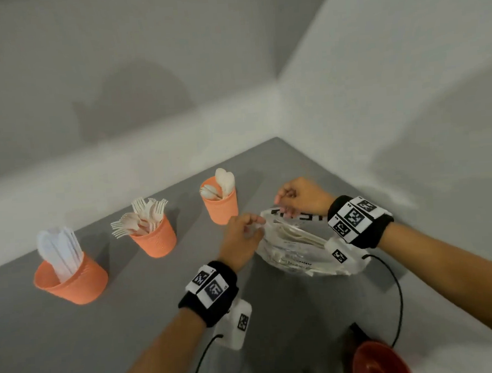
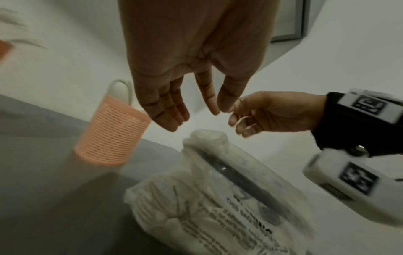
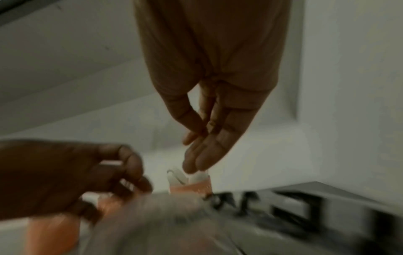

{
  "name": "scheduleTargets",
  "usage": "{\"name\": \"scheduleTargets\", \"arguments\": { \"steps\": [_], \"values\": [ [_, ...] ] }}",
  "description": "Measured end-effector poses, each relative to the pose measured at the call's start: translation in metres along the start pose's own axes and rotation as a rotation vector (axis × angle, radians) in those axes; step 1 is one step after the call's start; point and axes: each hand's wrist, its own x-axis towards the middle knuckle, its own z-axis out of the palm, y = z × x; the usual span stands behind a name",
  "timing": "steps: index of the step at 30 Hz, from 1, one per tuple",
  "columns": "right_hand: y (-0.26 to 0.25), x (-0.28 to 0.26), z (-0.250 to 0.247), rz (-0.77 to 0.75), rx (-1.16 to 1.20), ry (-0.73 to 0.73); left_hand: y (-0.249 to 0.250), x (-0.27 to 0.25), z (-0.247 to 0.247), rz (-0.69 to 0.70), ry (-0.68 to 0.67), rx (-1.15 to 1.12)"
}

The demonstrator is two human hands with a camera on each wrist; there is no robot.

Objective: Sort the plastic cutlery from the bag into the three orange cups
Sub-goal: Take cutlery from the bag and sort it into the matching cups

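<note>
Three orange cups stand on the grey table: one with knives (image 1: 72,279), one with forks (image 1: 156,239), one with spoons (image 1: 221,205). The clear printed bag (image 1: 296,251) of cutlery lies to their right, mouth raised toward the cups. My left hand (image 1: 243,237) hovers at the mouth's left side; in the left wrist view its fingers (image 2: 167,110) hang almost straight above the bag (image 2: 207,198), holding nothing. My right hand (image 1: 296,197) is at the far rim, with its thumb pressed to its index finger (image 3: 202,127). Blur hides whether it pinches the clear film.
White walls close off the table (image 1: 75,341) at the back and right, forming a corner behind the spoon cup. A dark red bowl (image 1: 379,362) sits at the near edge. Black cables (image 1: 396,289) run from both wrist units.
</note>
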Motion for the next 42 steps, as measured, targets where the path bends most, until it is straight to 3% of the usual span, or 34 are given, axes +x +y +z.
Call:
{"name": "scheduleTargets", "arguments": {
  "steps": [5,10,15,20,23,30,42],
  "values": [
    [0.057,-0.026,0.01,0.101,-0.655,-0.099,0.017,0.021,0.037,-0.062,-0.066,0.298],
    [0.085,-0.03,0.026,0.194,-0.77,-0.098,0.021,0.024,0.045,-0.201,-0.162,0.449],
    [0.081,-0.021,0.03,0.243,-0.781,-0.242,0.023,0.021,0.038,-0.177,-0.249,0.499],
    [0.074,-0.023,0.031,0.217,-0.63,-0.309,0.021,0.015,0.03,-0.093,-0.337,0.548],
    [0.076,-0.022,0.033,0.194,-0.508,-0.303,0.02,0.011,0.024,-0.07,-0.34,0.561],
    [0.072,-0.025,0.041,0.209,-0.481,-0.284,0.021,0.004,0.014,-0.066,-0.323,0.583],
    [0.067,-0.02,0.038,0.212,-0.446,-0.287,0.023,0.003,0.013,-0.203,-0.227,0.543]
  ]
}}
